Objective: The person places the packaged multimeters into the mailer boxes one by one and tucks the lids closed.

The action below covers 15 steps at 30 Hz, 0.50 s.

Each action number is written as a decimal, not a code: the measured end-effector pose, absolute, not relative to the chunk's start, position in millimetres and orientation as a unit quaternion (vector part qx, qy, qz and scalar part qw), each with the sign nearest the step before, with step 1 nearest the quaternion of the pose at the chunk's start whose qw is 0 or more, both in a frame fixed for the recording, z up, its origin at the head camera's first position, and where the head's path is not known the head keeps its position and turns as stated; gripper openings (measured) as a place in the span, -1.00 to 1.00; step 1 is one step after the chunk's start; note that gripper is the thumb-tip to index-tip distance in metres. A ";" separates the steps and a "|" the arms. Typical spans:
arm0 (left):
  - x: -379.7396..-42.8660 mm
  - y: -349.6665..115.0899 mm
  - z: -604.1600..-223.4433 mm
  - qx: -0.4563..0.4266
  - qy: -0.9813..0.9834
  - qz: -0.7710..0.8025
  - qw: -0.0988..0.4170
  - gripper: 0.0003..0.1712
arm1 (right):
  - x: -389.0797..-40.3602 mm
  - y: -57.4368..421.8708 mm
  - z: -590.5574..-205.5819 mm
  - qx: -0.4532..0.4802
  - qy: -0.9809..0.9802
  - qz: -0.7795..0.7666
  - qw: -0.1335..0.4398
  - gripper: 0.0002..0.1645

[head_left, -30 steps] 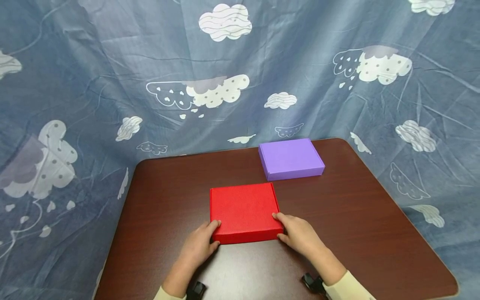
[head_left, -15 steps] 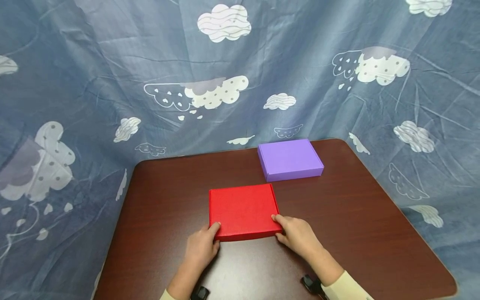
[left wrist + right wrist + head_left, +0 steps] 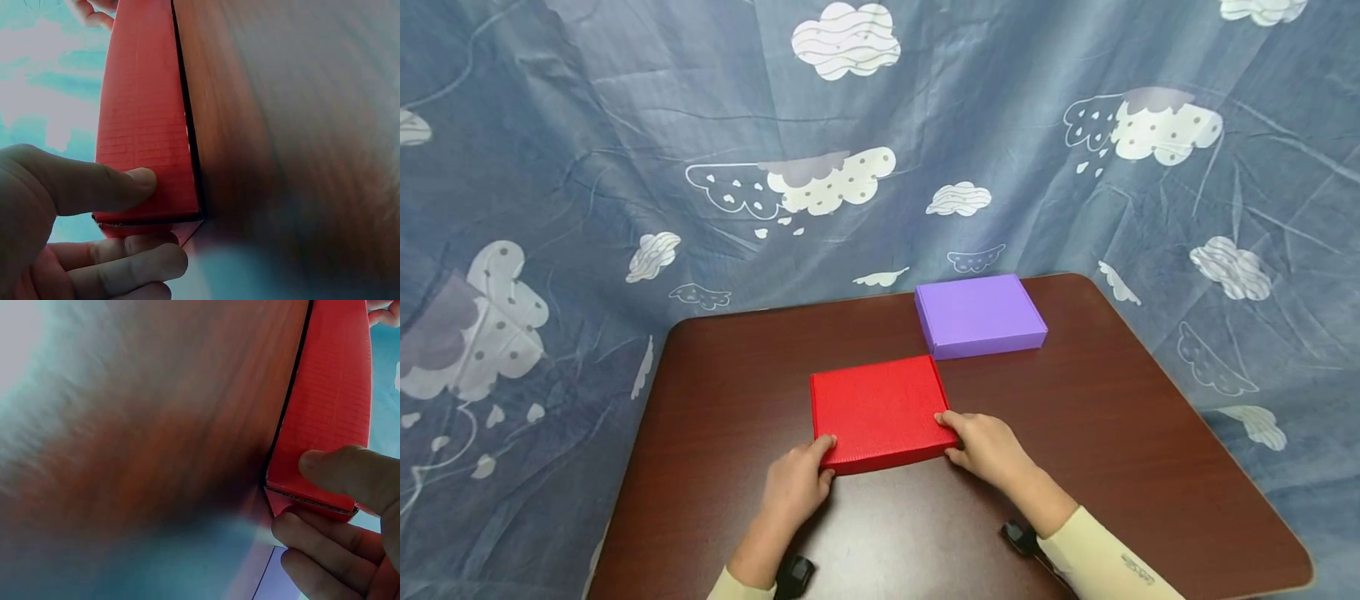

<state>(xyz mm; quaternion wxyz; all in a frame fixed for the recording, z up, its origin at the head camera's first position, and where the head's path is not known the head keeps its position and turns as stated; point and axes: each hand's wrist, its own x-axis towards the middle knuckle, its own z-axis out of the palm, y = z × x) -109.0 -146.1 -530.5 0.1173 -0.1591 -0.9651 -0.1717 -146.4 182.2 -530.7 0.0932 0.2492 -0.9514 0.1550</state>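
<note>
A flat red cardboard box lies in the middle of the head view, its front edge slanting up towards the right. My left hand grips its near left corner. In the left wrist view the thumb presses on the red box's long side face, while the other fingers lie at its end. On the opposite side, my right hand holds the near right corner in the same way. The right wrist view shows that thumb on the long face and fingers by the end.
A purple flat box sits at the back right of the brown table, just beyond the red one. Behind the table hangs a blue curtain with white clouds. Dark wrist devices show beneath the forearms.
Both hands have shifted the red box slightly left and away from the person. It has also turned a little counterclockwise. The purple box has stayed in place.
</note>
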 end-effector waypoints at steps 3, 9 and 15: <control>-114.7 -147.9 -529.3 -0.151 -0.968 -0.168 0.110 -0.46 | -155.4 179.1 -530.0 0.247 -0.953 0.156 0.086 -0.35; -131.2 -152.2 -527.0 -0.150 -0.970 -0.158 0.108 -0.47 | -172.7 170.6 -527.3 0.235 -0.957 0.154 0.072 -0.35; -150.0 -152.9 -518.3 -0.133 -0.978 -0.141 0.071 -0.51 | -192.9 158.3 -523.4 0.216 -0.966 0.125 0.066 -0.38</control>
